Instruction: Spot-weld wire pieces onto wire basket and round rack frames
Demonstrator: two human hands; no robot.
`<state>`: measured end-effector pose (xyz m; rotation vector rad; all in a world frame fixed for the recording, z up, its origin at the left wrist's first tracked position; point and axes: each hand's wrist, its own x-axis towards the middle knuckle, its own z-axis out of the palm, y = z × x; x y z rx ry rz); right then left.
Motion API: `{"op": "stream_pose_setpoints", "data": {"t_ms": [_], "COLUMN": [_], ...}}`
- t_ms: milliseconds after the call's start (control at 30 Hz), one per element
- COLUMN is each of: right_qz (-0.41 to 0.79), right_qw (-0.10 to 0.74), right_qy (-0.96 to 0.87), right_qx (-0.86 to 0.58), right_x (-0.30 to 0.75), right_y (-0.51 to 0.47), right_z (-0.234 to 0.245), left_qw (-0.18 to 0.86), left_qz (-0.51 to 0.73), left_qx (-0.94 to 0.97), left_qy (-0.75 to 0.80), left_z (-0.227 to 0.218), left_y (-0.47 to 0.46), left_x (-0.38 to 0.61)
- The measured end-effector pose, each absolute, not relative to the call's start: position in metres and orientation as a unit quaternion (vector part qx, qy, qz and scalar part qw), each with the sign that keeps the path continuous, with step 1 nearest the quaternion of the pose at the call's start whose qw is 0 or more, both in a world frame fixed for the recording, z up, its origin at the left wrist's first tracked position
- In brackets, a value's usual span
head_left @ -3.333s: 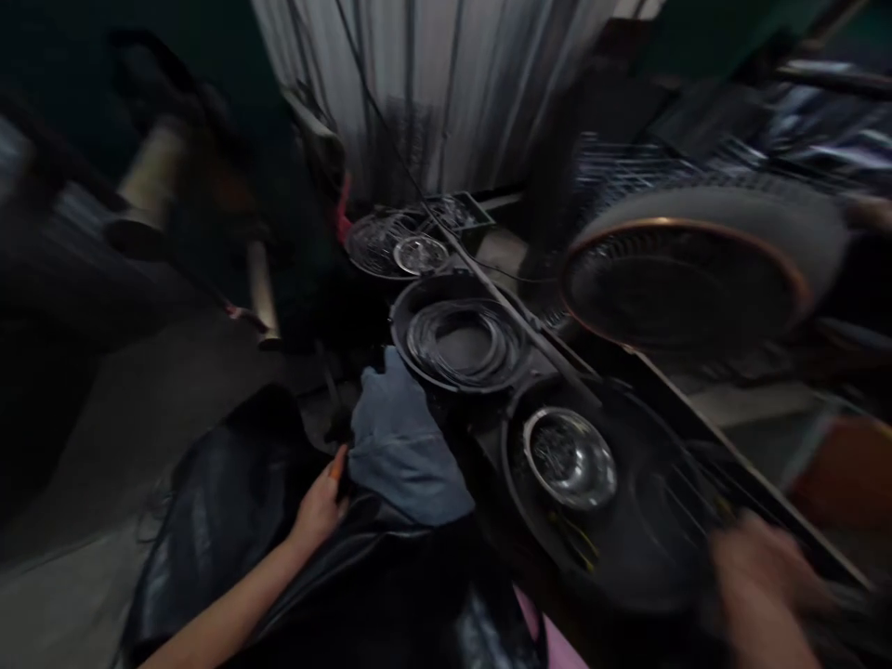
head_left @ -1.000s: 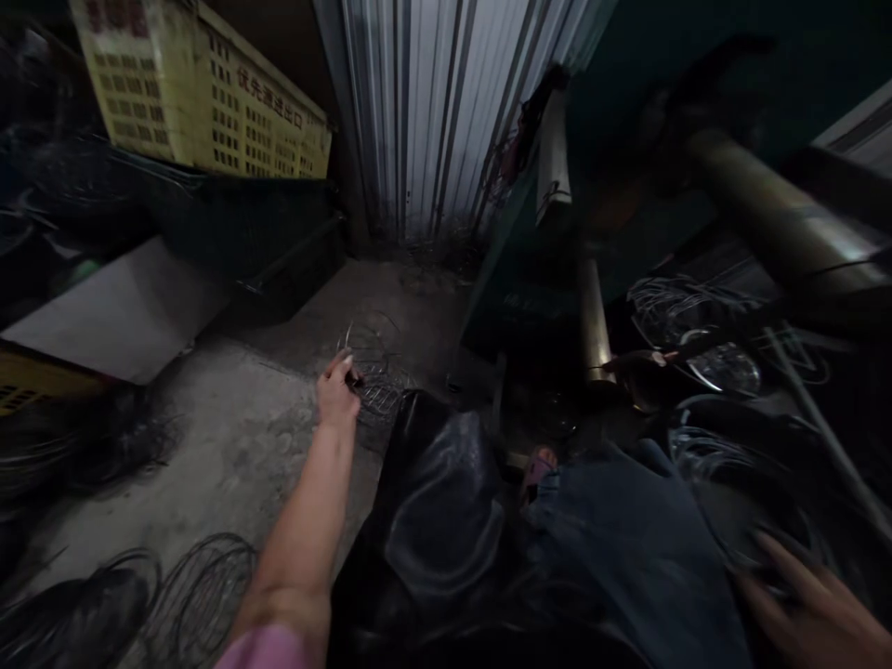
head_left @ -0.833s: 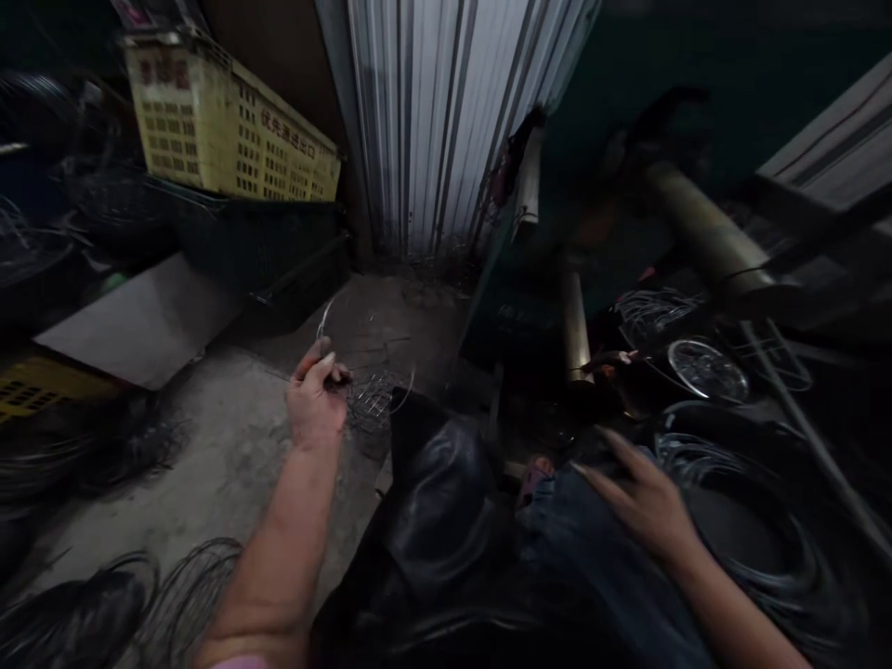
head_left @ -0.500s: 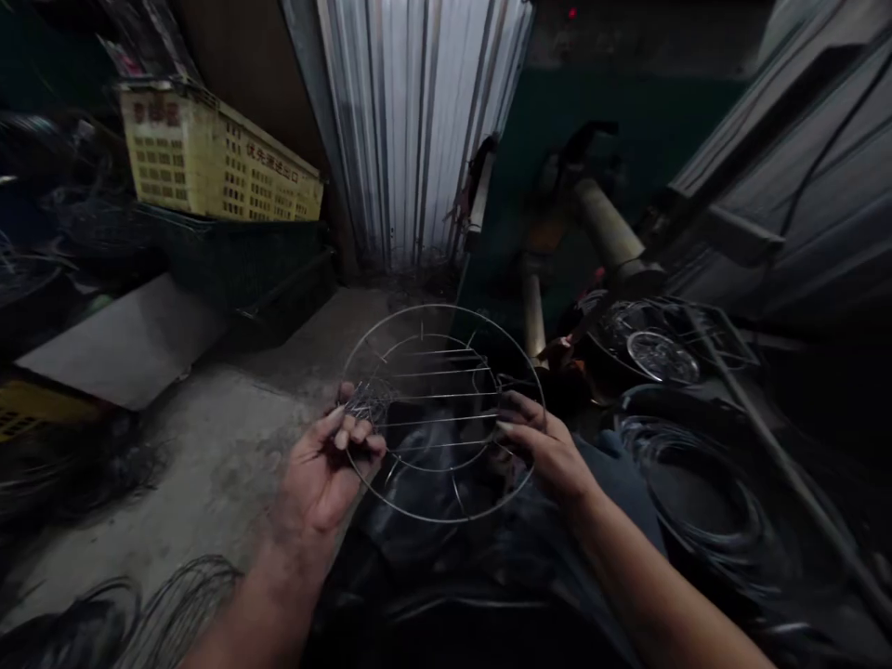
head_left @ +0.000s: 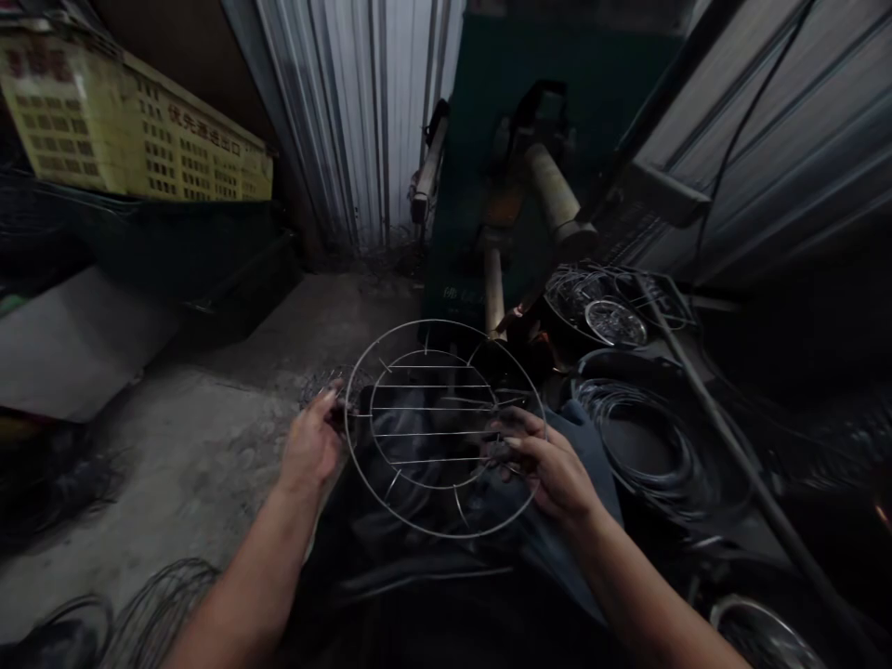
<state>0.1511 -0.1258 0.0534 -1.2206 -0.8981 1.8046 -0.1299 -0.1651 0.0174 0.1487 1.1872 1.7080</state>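
A round wire rack (head_left: pixel 436 434), two rings joined by short spokes with several parallel bars across the inner one, is held out in front of my lap. My right hand (head_left: pixel 554 465) grips its right side, fingers reaching through between the rings. Beyond the rack's left edge, my left hand (head_left: pixel 313 437) is closed around a bunch of thin short wires (head_left: pixel 334 379), which stick out past its fingers. Whether the left hand also touches the outer ring I cannot tell.
A green machine (head_left: pixel 460 186) with thick cylindrical arms (head_left: pixel 550 190) stands ahead. At right lie a wire coil (head_left: pixel 648 446) in a dark tub and a basin of wire parts (head_left: pixel 617 321). A yellow crate (head_left: pixel 202 149) sits on a dark crate at left; loose wire (head_left: pixel 163 613) lies on the floor.
My left hand has moved left off the rack's left side, taking the wire bunch with it. The right hand still holds the rack. My view has shifted to the right.
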Motion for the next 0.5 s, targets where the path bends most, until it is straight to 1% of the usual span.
{"op": "stream_pose_setpoints", "data": {"t_ms": [33,100,200,300,367,500], "right_qz": [0.722,0.748,0.776,0.790,0.788,0.781], "right_qw": [0.377,0.370,0.354,0.341,0.337,0.316], "right_qy": [-0.344,-0.330,-0.324,-0.327,-0.331,-0.330], "right_qx": [-0.467,-0.442,-0.409,-0.391,-0.395,-0.426], "right_x": [0.150,0.147,0.139,0.134,0.138,0.161], "right_y": [-0.127,-0.130,-0.136,-0.140,-0.140,-0.139], "right_z": [0.055,0.058,0.061,0.065,0.069,0.079], "left_qw": [0.498,0.524,0.572,0.618,0.624,0.610], "left_qz": [0.700,0.656,0.552,0.442,0.401,0.386], "left_qx": [0.088,0.186,0.354,0.482,0.517,0.511], "left_qy": [0.503,0.510,0.493,0.436,0.427,0.467], "left_z": [0.010,0.000,-0.005,-0.002,0.000,0.011], "left_y": [-0.157,-0.142,-0.128,-0.124,-0.128,-0.144], "left_x": [-0.126,-0.109,-0.073,-0.049,-0.047,-0.049]}}
